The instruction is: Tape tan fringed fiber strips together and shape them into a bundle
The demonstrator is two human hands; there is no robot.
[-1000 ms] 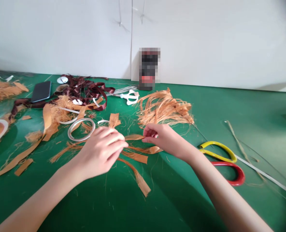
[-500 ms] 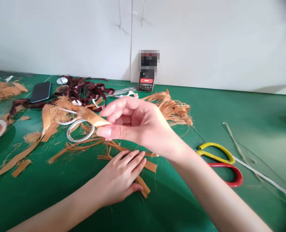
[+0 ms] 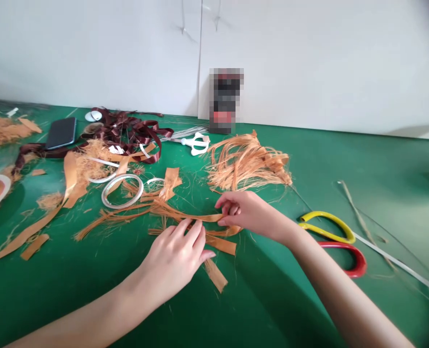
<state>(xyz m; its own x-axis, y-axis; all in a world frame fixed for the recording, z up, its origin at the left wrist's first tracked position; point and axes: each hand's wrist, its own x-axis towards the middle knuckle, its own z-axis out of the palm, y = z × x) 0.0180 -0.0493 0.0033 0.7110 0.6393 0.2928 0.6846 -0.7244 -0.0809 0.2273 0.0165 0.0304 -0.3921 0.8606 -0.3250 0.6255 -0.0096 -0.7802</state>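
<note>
Here, at centre frame, the right hand [image 3: 249, 217] has thumb and fingertips closed on the right end of a long orange strip [image 3: 185, 215]. The strip lies low over the green table [image 3: 272, 299] and runs leftward toward the tape ring [image 3: 122, 191]. We judge that pinching it at the very tip keeps this thin strip straight and stops it curling.

Just below and to the left, the left hand [image 3: 174, 258] is laid flat with its fingers extended and slightly spread. It grips nothing, and its fingertips rest among the short cut pieces [image 3: 220, 245], apparently pinning them; we cannot tell whether they touch the strip itself.

Above the hands lies a frayed fibre bundle [image 3: 247, 164]. At right, scissors with yellow and red handles [image 3: 330, 237] lie beside the right forearm. White scissors [image 3: 194, 143], maroon ribbon [image 3: 135, 130] and a dark phone [image 3: 61, 133] occupy the upper left.
</note>
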